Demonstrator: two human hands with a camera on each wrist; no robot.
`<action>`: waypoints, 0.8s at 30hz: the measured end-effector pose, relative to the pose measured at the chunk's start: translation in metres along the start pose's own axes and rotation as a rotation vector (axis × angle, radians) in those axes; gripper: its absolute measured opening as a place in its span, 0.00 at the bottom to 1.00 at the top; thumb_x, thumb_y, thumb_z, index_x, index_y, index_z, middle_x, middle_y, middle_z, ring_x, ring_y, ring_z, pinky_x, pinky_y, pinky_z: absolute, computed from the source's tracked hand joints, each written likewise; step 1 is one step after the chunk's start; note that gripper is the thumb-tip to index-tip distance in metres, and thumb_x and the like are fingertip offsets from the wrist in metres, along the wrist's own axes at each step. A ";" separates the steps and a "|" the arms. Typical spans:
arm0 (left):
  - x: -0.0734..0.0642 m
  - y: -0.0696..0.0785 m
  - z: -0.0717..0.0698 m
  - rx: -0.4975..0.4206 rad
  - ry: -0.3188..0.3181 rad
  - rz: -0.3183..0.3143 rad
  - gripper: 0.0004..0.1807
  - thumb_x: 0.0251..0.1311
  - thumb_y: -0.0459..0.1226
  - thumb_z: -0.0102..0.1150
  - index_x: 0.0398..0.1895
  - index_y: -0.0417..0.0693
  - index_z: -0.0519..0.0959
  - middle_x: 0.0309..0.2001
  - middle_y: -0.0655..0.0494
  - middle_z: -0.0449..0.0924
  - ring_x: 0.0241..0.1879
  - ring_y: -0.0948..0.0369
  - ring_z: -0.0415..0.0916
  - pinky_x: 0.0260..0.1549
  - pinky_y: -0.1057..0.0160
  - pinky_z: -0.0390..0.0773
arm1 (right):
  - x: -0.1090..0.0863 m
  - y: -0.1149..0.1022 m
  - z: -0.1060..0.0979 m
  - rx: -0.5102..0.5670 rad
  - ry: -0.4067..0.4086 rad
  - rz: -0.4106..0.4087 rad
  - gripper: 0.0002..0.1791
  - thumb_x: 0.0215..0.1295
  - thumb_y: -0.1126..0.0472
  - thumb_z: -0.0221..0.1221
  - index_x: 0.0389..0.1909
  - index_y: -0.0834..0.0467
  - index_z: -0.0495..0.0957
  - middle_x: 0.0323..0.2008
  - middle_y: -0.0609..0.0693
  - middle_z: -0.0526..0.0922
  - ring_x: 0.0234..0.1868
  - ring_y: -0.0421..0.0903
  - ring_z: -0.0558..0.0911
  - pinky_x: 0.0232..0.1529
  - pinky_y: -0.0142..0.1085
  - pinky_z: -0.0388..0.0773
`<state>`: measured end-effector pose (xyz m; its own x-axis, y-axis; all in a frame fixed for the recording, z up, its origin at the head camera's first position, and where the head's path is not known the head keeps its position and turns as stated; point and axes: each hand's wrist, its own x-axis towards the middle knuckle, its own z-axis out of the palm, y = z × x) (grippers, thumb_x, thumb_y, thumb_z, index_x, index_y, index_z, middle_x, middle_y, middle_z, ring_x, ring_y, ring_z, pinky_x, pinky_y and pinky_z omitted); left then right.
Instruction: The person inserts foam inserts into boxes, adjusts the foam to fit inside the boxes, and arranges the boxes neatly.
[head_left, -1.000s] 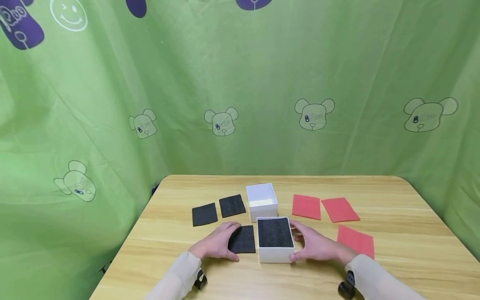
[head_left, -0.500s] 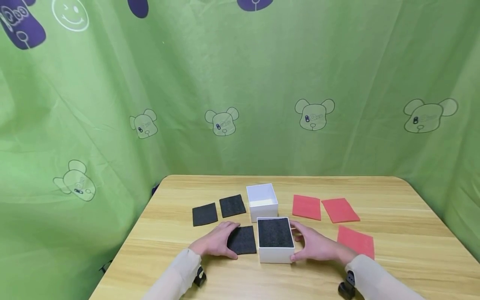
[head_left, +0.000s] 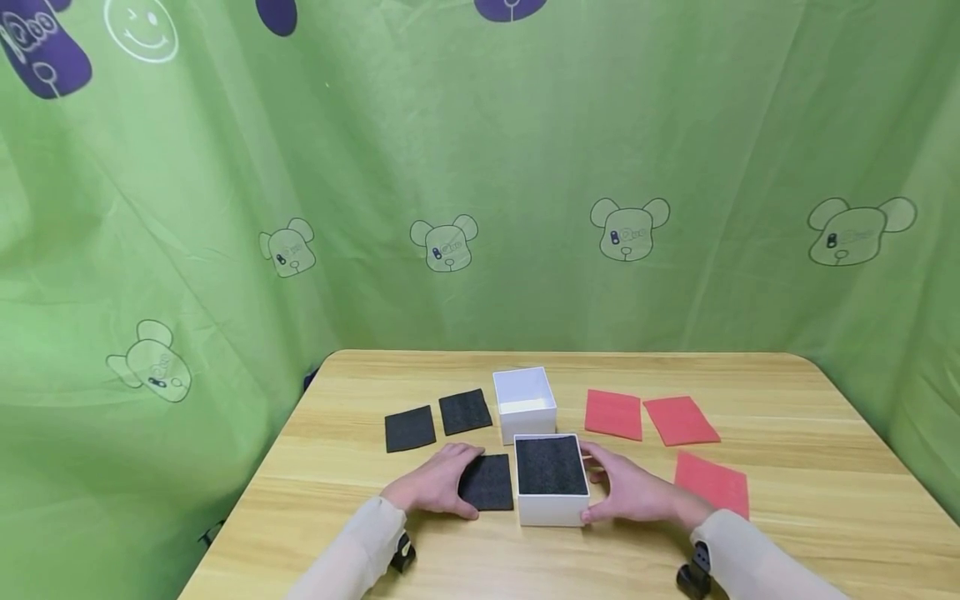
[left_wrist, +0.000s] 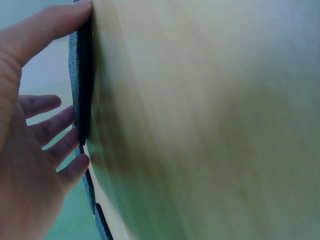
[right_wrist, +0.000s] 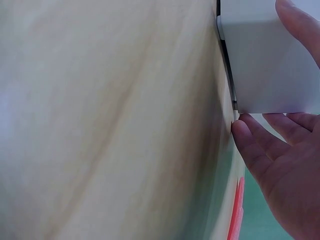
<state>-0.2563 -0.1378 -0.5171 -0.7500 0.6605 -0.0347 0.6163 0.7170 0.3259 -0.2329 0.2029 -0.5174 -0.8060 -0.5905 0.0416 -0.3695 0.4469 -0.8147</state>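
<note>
My left hand curves round the left side of a black foam square on the table, thumb near its front corner and fingers at the back. In the left wrist view, the thumb touches the edge of that dark foam. Just to its right stands a white box with a black foam top framed by its rim. My right hand holds this box from the right, thumb at the front corner and fingers toward the back. The right wrist view shows the box's pale wall between thumb and fingers.
Behind the held box stands a second white box, open at the top. Two black squares lie at the back left. Three red squares lie on the right, one close behind my right forearm. A green curtain hangs behind the wooden table.
The black foam square under my left hand has shifted slightly toward me and to the right, the hand moving a little with it. My right hand and the box have stayed put.
</note>
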 end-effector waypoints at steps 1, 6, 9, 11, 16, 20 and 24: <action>0.000 0.000 0.000 0.005 0.001 0.002 0.53 0.41 0.52 0.72 0.70 0.43 0.58 0.65 0.52 0.63 0.64 0.56 0.59 0.63 0.59 0.61 | 0.000 0.000 0.000 -0.001 0.000 -0.005 0.61 0.41 0.50 0.74 0.70 0.67 0.48 0.63 0.64 0.64 0.59 0.60 0.70 0.59 0.53 0.66; 0.001 -0.001 0.002 0.014 0.009 0.004 0.52 0.41 0.51 0.71 0.70 0.43 0.58 0.64 0.51 0.62 0.64 0.56 0.59 0.63 0.59 0.61 | 0.000 0.000 0.000 -0.002 -0.001 -0.022 0.61 0.41 0.50 0.74 0.70 0.67 0.48 0.63 0.64 0.65 0.58 0.60 0.71 0.58 0.53 0.67; 0.001 -0.002 0.002 -0.001 0.014 0.003 0.52 0.42 0.51 0.70 0.70 0.43 0.57 0.64 0.51 0.62 0.63 0.57 0.59 0.62 0.59 0.61 | 0.000 0.000 0.000 -0.002 0.000 -0.023 0.60 0.41 0.50 0.74 0.70 0.67 0.49 0.63 0.64 0.65 0.58 0.60 0.71 0.58 0.53 0.67; 0.000 -0.003 0.002 -0.020 0.018 0.002 0.52 0.42 0.50 0.70 0.70 0.43 0.57 0.64 0.51 0.62 0.63 0.57 0.59 0.62 0.59 0.61 | 0.000 0.000 0.000 -0.005 0.001 -0.020 0.60 0.41 0.50 0.74 0.70 0.66 0.49 0.63 0.63 0.65 0.58 0.59 0.71 0.58 0.53 0.67; -0.002 -0.003 0.001 -0.067 0.042 0.012 0.52 0.43 0.49 0.69 0.70 0.41 0.56 0.64 0.50 0.61 0.62 0.57 0.60 0.62 0.60 0.62 | 0.000 0.000 0.000 -0.002 -0.002 -0.015 0.60 0.41 0.50 0.75 0.70 0.67 0.49 0.62 0.62 0.66 0.58 0.59 0.72 0.58 0.52 0.67; -0.003 -0.004 0.000 -0.079 0.070 0.020 0.52 0.44 0.50 0.69 0.70 0.40 0.56 0.65 0.48 0.60 0.63 0.56 0.60 0.62 0.59 0.62 | 0.000 0.000 -0.001 0.005 -0.001 -0.011 0.60 0.41 0.50 0.74 0.70 0.66 0.49 0.62 0.61 0.66 0.58 0.58 0.72 0.58 0.52 0.67; -0.004 -0.004 -0.003 -0.103 0.079 0.016 0.51 0.45 0.51 0.67 0.71 0.41 0.54 0.67 0.46 0.57 0.66 0.54 0.56 0.63 0.56 0.60 | 0.001 0.001 -0.001 0.011 -0.003 -0.002 0.60 0.41 0.49 0.75 0.70 0.65 0.50 0.63 0.60 0.66 0.58 0.56 0.72 0.59 0.51 0.67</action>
<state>-0.2565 -0.1443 -0.5157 -0.7597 0.6488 0.0447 0.6031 0.6771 0.4216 -0.2341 0.2034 -0.5177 -0.8040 -0.5932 0.0419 -0.3662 0.4384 -0.8208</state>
